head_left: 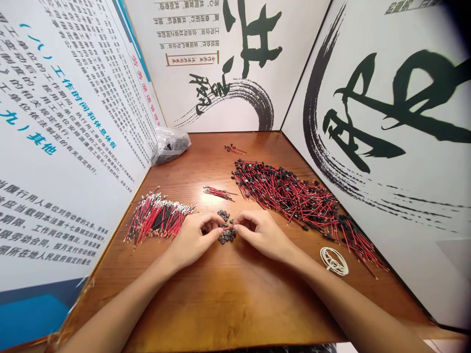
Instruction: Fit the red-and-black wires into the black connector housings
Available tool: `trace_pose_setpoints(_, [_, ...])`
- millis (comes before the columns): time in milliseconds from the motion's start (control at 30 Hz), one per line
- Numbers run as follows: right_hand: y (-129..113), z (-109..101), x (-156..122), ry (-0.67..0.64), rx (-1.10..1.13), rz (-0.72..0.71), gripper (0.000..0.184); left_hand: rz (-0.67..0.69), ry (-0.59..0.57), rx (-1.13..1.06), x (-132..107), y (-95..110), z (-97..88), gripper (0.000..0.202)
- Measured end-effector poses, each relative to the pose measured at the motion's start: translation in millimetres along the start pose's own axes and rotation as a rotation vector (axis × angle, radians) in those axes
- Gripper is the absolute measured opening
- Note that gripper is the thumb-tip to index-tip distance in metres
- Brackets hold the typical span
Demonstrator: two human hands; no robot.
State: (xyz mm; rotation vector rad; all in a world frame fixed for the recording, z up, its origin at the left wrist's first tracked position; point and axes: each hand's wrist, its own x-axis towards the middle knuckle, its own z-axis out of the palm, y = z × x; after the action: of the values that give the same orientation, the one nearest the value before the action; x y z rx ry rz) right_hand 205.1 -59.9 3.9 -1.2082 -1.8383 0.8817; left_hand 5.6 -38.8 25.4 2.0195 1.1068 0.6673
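Note:
My left hand and my right hand face each other over the middle of the table, thumb and fingers of both closed in a pinch. A short red wire spans the gap between the fingertips. My right fingertips grip its right end. At my left fingertips its other end meets what looks like a small black connector housing, partly hidden by the thumb. Below and around them lie loose black connector housings. Just beyond sits a small bundle of red and black wires.
Left is a pile of red and black wires with white tips. Right is a large heap of wires with black connectors. Rubber bands lie near my right forearm. A plastic bag stands at the back left. Printed panels enclose the table.

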Motion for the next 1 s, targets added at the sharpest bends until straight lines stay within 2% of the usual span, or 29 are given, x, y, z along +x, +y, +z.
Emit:
trace_pose_setpoints(100, [-3.2, 3.7, -2.1, -0.018, 0.021, -0.036, 0.013, 0.050, -0.050, 0.065, -2.1, 4.7, 0.9, 0.011])
trace_pose_setpoints(267, [-2.0, 8.0, -4.5, -0.043, -0.003, -0.082, 0.014, 0.095, -0.057, 0.106, -4.9, 4.1, 3.4, 0.012])
trace_pose_setpoints(667, [-4.6, 7.9, -2.1, -0.146, 0.190, 0.058, 0.018, 0.098, -0.028, 0.123, -6.6, 2.1, 4.0, 0.011])
trace_pose_setpoints(800, [-2.0, 5.3, -2.2, -0.064, 0.043, -0.044, 0.009, 0.056, -0.013, 0.114, -5.3, 3.4, 2.8, 0.011])
trace_pose_setpoints(1000, [-0.2, 8.8, -6.7, 0.007, -0.005, -0.238, 0.025, 0.061, -0.022, 0.108, -5.6, 4.0, 3.9, 0.011])
